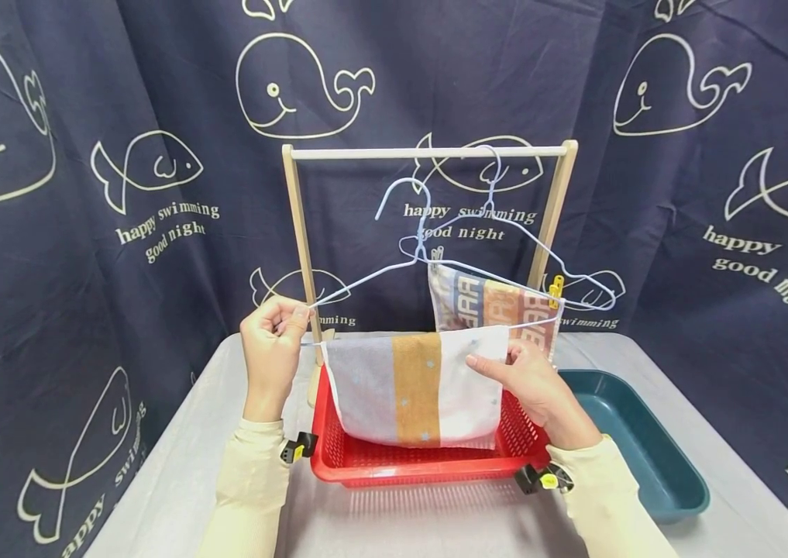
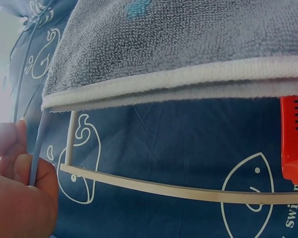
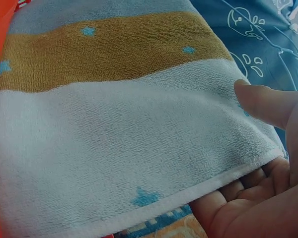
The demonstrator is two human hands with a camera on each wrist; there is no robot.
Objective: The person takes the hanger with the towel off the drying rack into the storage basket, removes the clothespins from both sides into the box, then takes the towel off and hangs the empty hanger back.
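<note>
A light blue wire hanger (image 1: 376,273) is held up in front of the rack, its hook off the bar. Over its lower bar hangs a small towel (image 1: 416,387) with grey, brown and white stripes and blue stars. My left hand (image 1: 273,345) grips the hanger's left corner with curled fingers, as the left wrist view also shows. At the towel's right edge, my right hand (image 1: 540,391) holds the white part, thumb (image 3: 265,101) in front and fingers (image 3: 238,198) behind the cloth.
Behind stands a wooden rack (image 1: 366,154) carrying another hanger (image 1: 533,240) with a patterned towel (image 1: 498,298) and a yellow clip (image 1: 556,290). A red basket (image 1: 428,470) sits below the striped towel. To the right is a teal tray (image 1: 679,477) on the white-covered table (image 1: 177,480).
</note>
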